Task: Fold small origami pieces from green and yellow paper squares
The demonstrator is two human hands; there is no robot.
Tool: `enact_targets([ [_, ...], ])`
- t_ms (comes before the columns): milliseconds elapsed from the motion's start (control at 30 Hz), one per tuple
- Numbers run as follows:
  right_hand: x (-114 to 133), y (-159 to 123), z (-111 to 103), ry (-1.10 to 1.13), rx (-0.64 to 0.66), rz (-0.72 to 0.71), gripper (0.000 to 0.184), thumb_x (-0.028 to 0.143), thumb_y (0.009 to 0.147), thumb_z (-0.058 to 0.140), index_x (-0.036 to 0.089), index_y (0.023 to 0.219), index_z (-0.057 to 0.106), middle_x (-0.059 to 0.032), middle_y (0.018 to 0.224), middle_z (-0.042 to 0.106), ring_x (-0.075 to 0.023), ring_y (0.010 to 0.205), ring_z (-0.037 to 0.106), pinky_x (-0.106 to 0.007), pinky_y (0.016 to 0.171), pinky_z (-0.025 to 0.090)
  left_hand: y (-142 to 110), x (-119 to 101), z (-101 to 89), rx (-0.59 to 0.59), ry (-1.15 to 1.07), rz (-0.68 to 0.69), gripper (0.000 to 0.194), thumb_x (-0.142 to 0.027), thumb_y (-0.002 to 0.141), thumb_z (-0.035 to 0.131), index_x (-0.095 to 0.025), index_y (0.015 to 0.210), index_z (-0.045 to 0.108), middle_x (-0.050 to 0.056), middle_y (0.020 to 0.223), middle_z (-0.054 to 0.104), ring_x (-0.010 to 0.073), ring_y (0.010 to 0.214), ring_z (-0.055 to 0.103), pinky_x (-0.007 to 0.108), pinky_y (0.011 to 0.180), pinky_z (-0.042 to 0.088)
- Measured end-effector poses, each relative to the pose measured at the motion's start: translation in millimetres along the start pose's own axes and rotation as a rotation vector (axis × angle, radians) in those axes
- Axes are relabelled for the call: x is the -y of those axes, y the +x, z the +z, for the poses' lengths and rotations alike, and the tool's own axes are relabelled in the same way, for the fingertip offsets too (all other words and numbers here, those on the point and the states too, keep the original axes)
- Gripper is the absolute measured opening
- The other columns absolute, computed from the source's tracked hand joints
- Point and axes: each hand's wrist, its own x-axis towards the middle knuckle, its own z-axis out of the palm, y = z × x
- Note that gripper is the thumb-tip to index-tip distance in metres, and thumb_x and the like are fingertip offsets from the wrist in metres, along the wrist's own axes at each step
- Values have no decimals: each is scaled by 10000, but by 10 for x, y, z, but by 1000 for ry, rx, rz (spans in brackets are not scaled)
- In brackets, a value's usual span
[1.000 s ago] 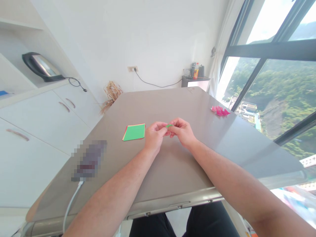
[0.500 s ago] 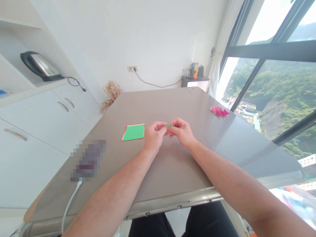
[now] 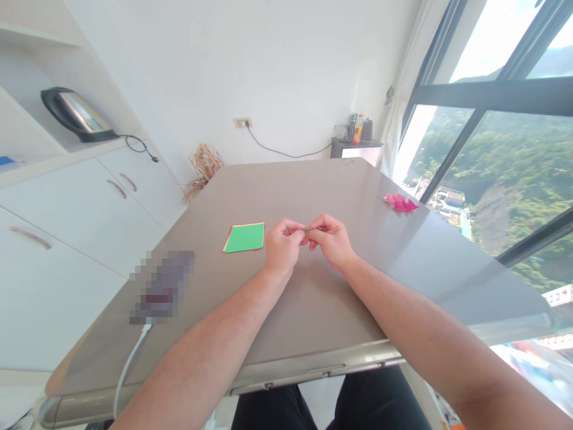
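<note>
Between my fingertips is a small folded piece of green paper [image 3: 307, 229], mostly hidden by the fingers. My left hand [image 3: 285, 242] pinches it from the left, and my right hand [image 3: 330, 239] pinches it from the right. Both hands are close together just above the middle of the table. To the left of my left hand lies a stack of square coloured paper [image 3: 244, 237], green on top with red and yellowish edges showing beneath. Pink folded paper pieces [image 3: 401, 203] rest near the table's right edge.
The grey-brown table [image 3: 286, 185] spreads out around my hands. A blurred-out dark device [image 3: 165, 286] with a white cable [image 3: 131, 364] lies at the left. An electric kettle [image 3: 78, 113] stands on a shelf. Bottles [image 3: 358, 128] sit on a small cabinet beyond the far edge.
Less of the green paper shows between my fingers than before, and it looks thinner. My hands keep their pinch in nearly the same place. The view has shifted slightly.
</note>
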Motion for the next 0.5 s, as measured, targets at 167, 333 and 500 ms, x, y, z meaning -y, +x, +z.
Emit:
enact_targets([
  [167,8,5,-13,16,-10,10,105,163,667,692,219,663,603,37,576,656,-117,505,570,-261,514,460,-12,2,-4,28,-5,-1,80,-177,625,676,-194,690,634,-31,599,644,133,565,622,279,593,525],
  [333,15,8,-19,4,-30,-4,58,203,695,707,209,713,652,30,578,661,-113,501,568,-264,522,469,-7,-4,-3,47,-16,4,96,-202,639,721,-189,706,654,-20,662,670,140,615,653,304,647,561],
  [500,2,17,-20,5,-45,18,91,198,669,726,204,692,638,30,587,667,-110,501,576,-267,529,481,6,19,0,34,-54,-4,113,-190,633,728,-181,701,639,-18,663,667,145,612,658,323,659,572],
])
